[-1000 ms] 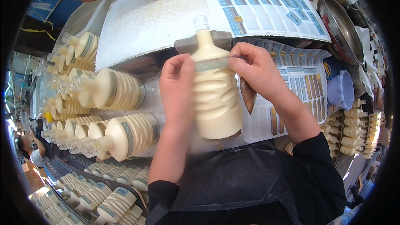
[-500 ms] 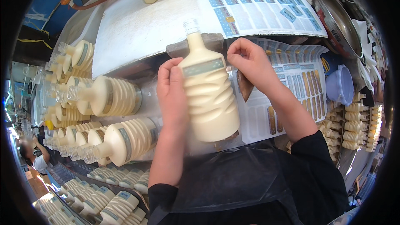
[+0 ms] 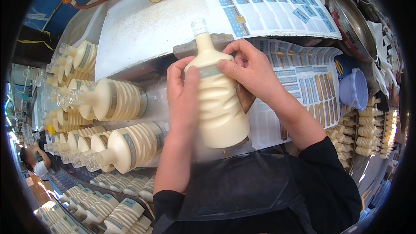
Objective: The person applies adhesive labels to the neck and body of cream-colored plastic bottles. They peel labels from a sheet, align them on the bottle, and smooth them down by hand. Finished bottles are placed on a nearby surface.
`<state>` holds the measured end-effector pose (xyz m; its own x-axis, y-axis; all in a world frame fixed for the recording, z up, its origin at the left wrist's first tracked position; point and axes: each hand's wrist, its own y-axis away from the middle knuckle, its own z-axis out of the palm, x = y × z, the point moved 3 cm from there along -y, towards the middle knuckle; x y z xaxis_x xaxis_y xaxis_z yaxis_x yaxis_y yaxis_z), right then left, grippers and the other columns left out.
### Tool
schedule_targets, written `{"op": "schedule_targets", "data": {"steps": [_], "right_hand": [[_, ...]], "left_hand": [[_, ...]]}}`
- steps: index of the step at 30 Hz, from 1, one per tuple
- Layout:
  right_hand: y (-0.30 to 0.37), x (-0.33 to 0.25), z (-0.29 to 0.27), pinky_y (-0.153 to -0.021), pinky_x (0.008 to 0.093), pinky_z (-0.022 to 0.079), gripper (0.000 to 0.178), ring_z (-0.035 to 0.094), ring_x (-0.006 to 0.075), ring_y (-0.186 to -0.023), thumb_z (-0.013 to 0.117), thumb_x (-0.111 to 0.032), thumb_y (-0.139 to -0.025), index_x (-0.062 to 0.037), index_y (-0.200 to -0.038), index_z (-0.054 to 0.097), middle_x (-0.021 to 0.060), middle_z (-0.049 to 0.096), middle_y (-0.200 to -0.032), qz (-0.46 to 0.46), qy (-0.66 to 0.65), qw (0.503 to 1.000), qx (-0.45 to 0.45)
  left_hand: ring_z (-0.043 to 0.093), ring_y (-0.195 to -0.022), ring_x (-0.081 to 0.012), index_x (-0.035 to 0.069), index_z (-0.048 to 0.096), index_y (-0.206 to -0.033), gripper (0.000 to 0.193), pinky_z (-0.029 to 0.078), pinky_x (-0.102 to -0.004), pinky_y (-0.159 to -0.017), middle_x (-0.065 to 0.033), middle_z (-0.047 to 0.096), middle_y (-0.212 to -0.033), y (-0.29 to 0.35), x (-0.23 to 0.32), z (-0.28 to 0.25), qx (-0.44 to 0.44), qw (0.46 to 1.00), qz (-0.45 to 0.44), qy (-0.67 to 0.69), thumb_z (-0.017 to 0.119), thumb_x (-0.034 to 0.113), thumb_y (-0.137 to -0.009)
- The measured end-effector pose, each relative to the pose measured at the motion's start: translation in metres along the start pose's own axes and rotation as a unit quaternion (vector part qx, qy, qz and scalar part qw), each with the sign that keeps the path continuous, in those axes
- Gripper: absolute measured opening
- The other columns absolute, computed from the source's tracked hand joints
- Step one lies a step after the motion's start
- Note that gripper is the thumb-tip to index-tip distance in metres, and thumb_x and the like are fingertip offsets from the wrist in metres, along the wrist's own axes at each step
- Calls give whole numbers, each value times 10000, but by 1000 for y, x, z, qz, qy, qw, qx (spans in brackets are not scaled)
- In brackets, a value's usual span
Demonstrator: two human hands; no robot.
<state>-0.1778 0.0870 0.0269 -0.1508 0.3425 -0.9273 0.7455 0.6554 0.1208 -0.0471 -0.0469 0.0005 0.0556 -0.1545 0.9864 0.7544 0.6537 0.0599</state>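
Observation:
A cream-coloured bottle [image 3: 221, 117] with a clear neck and wavy sides lies in front of me, its neck resting by a grey block [image 3: 184, 50]. A blue-green label strip [image 3: 209, 71] crosses its shoulder. My left hand [image 3: 182, 91] is closed on the bottle's left side, thumb at the strip's left end. Opposite it, my right hand [image 3: 250, 63] is closed at the right shoulder, its thumb pressed on the strip's right end. A brown wedge-shaped piece [image 3: 245, 99] sits beside the bottle, below my right hand.
Similar bottles [image 3: 123, 99] lie stacked at the left, with more at lower left and far right. One label sheet [image 3: 262, 24] lies on the white board [image 3: 143, 26]; another sheet [image 3: 271, 125] hangs at the right. A purple bucket [image 3: 353, 89] and a metal pan [image 3: 351, 21] are further right.
My right hand has moved left onto the bottle's shoulder, and its thumb now presses the label strip. My left thumb has shifted right, over the strip's left end.

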Motion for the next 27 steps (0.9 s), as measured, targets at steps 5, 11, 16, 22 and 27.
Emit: {"op": "schedule_targets", "data": {"steps": [5,11,16,22,27], "right_hand": [[1,-5,1,-736,356,509,515,632,208,-796,788,-433,-842,-19,-1105,632,102,648,-846,-2,18,1000,12],[-1,2,3,-708,299,485,425,581,121,-771,776,-347,-873,-16,-1095,630,36,613,-815,3,-44,999,1],[-1,5,1,-678,216,415,315,478,33,-748,742,-255,-924,-34,-1121,633,-45,534,-810,1,-177,984,-31],[1,0,2,-642,220,384,377,443,37,-703,787,-282,-870,-35,-1113,639,-60,472,-751,-14,-36,999,-4],[2,-1,1,-650,191,366,339,433,14,-716,768,-230,-906,-37,-1146,626,-75,498,-781,-6,-38,999,-14]], "left_hand": [[564,-1110,-138,5,567,-1263,332,482,-309,-979,-79,551,-1239,0,-1,0,2,1000,-3,21,555,270,-1064],[588,-1138,-142,31,577,-1312,323,492,-318,-991,-108,610,-1278,4,0,-2,7,988,-60,140,491,257,-1096],[646,-1066,-162,16,558,-1337,338,534,-317,-951,-100,654,-1213,7,-1,0,47,962,-89,253,438,244,-1119],[658,-1043,-149,32,554,-1321,291,558,-314,-934,-87,672,-1176,7,-2,2,26,965,-101,239,513,214,-1097],[660,-1040,-135,38,560,-1301,266,569,-299,-912,-86,675,-1184,7,-6,3,18,969,-85,230,557,185,-1080]]}}
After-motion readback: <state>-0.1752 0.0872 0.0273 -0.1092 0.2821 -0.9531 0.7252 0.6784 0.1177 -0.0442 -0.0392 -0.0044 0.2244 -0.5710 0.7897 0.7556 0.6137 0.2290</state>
